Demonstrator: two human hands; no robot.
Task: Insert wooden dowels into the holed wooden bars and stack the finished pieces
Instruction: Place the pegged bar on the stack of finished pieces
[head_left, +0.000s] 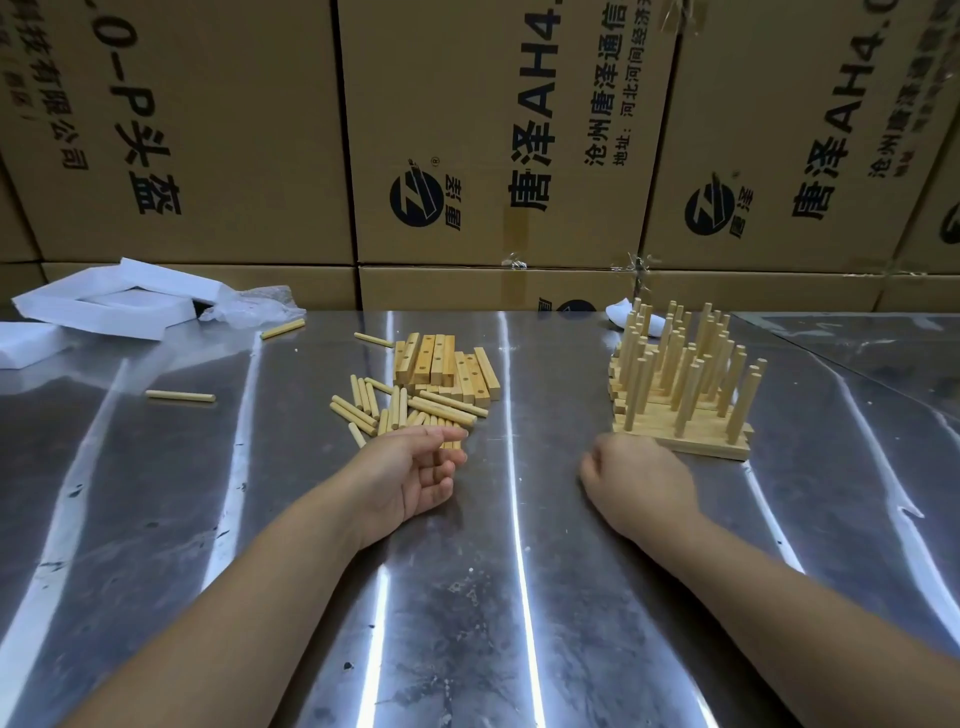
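Left grip (415, 475) released: palm up, fingers relaxed, empty, touching the near side of the loose dowels (410, 410). Right grip (636, 480) knuckles up at the front bar of the finished stack (680, 384); fingers hidden, can't tell if grasping. Holed bars (447, 366) just behind the dowels, toward the bench (519, 597) far edge; stack toward its right edge.

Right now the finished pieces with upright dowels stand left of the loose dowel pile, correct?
No. The head view shows the finished pieces standing right of the loose dowel pile, just beyond the right hand.
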